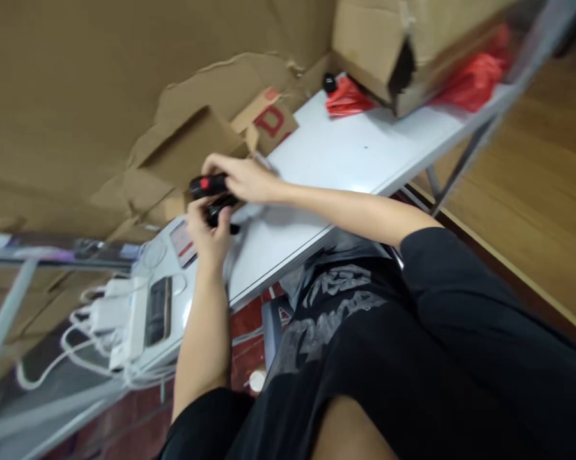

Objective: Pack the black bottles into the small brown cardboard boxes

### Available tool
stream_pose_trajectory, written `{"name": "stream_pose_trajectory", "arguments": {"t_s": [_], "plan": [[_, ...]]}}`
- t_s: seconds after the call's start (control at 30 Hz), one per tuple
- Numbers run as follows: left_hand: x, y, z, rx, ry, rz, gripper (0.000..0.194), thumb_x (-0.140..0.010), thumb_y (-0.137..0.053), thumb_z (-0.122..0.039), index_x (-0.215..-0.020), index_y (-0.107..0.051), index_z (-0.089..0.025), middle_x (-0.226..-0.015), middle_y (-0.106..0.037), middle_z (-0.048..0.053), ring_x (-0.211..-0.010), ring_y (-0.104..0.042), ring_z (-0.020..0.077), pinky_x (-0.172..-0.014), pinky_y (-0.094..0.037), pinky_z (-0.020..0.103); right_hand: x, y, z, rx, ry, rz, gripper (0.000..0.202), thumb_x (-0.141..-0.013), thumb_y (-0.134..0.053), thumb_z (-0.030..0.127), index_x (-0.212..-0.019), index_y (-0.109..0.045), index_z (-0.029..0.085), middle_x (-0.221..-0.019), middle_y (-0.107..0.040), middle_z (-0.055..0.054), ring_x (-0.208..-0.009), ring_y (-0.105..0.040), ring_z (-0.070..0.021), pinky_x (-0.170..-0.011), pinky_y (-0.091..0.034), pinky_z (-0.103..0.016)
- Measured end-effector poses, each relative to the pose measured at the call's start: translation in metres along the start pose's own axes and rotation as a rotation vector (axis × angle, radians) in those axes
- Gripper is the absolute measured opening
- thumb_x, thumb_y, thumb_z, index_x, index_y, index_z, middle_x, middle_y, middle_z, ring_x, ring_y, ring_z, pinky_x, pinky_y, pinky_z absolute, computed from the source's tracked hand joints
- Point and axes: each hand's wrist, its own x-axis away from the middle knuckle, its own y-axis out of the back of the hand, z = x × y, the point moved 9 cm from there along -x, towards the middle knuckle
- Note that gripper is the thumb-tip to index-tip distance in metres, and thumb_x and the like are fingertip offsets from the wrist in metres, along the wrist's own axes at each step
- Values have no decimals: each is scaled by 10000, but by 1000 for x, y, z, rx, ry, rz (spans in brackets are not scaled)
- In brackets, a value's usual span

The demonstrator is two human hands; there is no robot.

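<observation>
Over the left part of the white table (316, 163), both hands are close together. My right hand (242, 177) is closed around a black cylinder with a red spot (205, 184), which looks like a flashlight. Just below it, my left hand (206, 233) grips a second black piece (217, 212) between thumb and fingers. Motion blur and the fingers hide its shape, and I cannot tell whether the two black things are joined. Behind the hands lies an open cardboard box (192, 144).
A phone (158, 310), a white power strip (133, 319) and tangled white cables (84, 338) lie at the left end. A printed card (184, 244) is near my left wrist. Red plastic bags (348, 99) and a large carton (369, 45) stand at the far right.
</observation>
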Motion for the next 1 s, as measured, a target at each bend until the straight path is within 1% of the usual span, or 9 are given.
{"name": "stream_pose_trajectory", "arguments": {"t_s": [0.03,0.1,0.23,0.4,0.53,0.63,0.77,0.9,1.0], "plan": [[1,9,19,2,65,-138,518,-1214,-494,-541,-1609,-590,-221,-1651,-718,238,-1610,-650,436,-1416,-488,723,-1,8,-6,8,-11,5,363,-974,-663,194,-1302,-783,292,-1459,-917,6,-1414,-801,-228,-1280,-593,-354],[2,9,34,85,45,-207,459,-1135,-712,-556,-1484,-746,-260,-1546,-838,181,-1459,-753,399,-1349,-583,622,8,28,-15,-12,-90,-2,355,-1082,-633,288,-1399,-787,246,-1380,-880,20,-1352,-784,-186,-1172,-634,-331],[-2,-4,24,86,-96,-114,405,-1084,-817,-583,-1363,-869,-295,-1330,-930,122,-1256,-742,376,-1249,-618,589,51,48,-8,-118,-105,67,504,-963,-684,237,-1426,-882,246,-1538,-879,-23,-1210,-837,-188,-1006,-715,-297],[-8,1,15,-33,-123,-11,465,-1150,-699,-609,-1372,-909,-258,-1294,-918,167,-1264,-752,400,-1270,-608,619,91,49,-33,-213,-302,113,560,-807,-717,214,-1308,-964,219,-1478,-943,-82,-1155,-861,-261,-1078,-759,-408],[-13,2,7,-177,-104,132,538,-1257,-510,-541,-1424,-903,-214,-1378,-924,221,-1404,-763,459,-1363,-548,686,93,45,-42,-131,-356,169,543,-864,-733,395,-1325,-934,190,-1297,-942,-103,-1061,-813,-275,-988,-699,-423],[-17,6,4,-205,-68,165,513,-1249,-575,-522,-1547,-818,-181,-1473,-888,252,-1441,-777,475,-1329,-592,642,89,45,-32,71,-252,203,540,-883,-878,539,-1319,-872,221,-1249,-906,-85,-1000,-759,-268,-990,-641,-436],[-21,10,8,-189,0,168,445,-1231,-718,-512,-1558,-753,-212,-1423,-874,225,-1330,-832,435,-1156,-662,525,81,50,-30,276,-210,189,607,-800,-938,457,-1344,-736,278,-1361,-837,-60,-866,-671,-220,-935,-602,-445],[-18,6,8,-156,-123,125,274,-1247,-749,-478,-1401,-823,-264,-1327,-880,174,-1320,-837,408,-1141,-663,519,70,52,-26,262,-108,179,792,-798,-887,369,-1554,-668,278,-1407,-741,-91,-1161,-775,-323,-1133,-679,-538],[-9,4,13,-122,-208,48,325,-1275,-714,-528,-1428,-844,-273,-1371,-865,170,-1367,-815,413,-1210,-645,592,70,42,-11,311,55,271,697,-942,-899,405,-1606,-724,282,-1516,-710,-126,-1410,-739,-385,-1328,-633,-640]]}}
